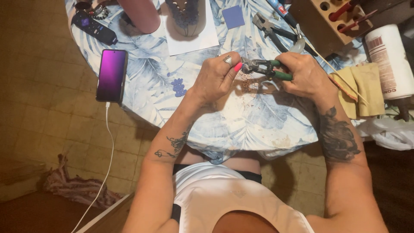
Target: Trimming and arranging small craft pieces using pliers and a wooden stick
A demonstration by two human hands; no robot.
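Working over the round surface (142,92) with its blue leaf-print cloth, you have both hands raised just above its near half. Your right hand (304,75) is wrapped shut around the green-handled pliers (266,68), fingers curled over both grips; the tool looks stiff, metal and moderately weighty, and the padded handles are the sound place to hold it, well back from the nose. Your left hand (215,77) is pinched closed, thumb and forefinger meeting at the plier tips on a small workpiece (244,68) too tiny to identify; judging by its size it is light, easy to drop and probably easy to bend, so grip it by its edges close to the plier nose.

Packages and labels, largest first: a white cylindrical container (388,60) stands at the right edge, with a dark red label block and lettering on its side. A white paper sheet (202,36) lies at the far middle under a dark blue lacy piece (185,15). A smartphone (111,74) with a glowing purple screen rests at the left rim, its white cable (105,155) hanging to the floor. A black remote (92,28) lies farther back on the left. A small lavender square (233,16) sits beside the sheet, and a blue tube (280,9) with a red mark on it lies near a second pair of pliers (271,28).
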